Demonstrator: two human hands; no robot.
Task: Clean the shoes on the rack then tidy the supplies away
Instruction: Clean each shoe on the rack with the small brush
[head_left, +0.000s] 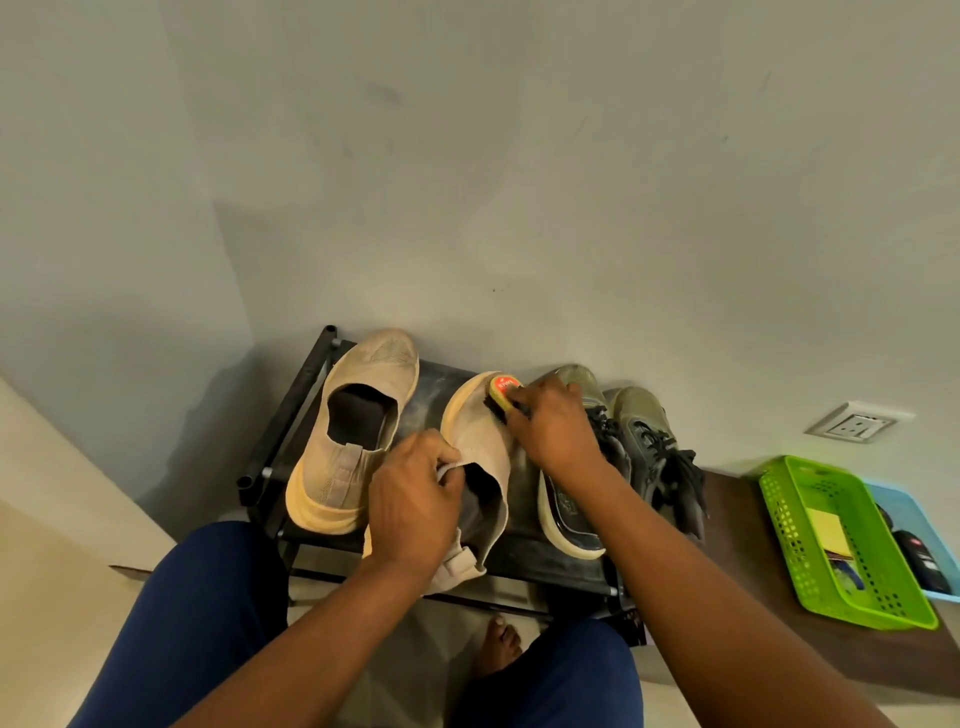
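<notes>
beige knit shoe (480, 441) under brush (503, 393) (right hand (553, 426) curled, left hand (413, 501) clamped)

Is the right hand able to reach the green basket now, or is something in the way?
Probably yes, but not while busy: the right hand is gripping a shoe brush against the beige shoe. The green basket lies to its right with nothing between them.

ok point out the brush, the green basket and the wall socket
brush (503, 391), head view, on its yellow body below the red label
green basket (779, 514), head view, on its perforated left wall
wall socket (854, 423), head view, on the middle of its white faceplate
</notes>
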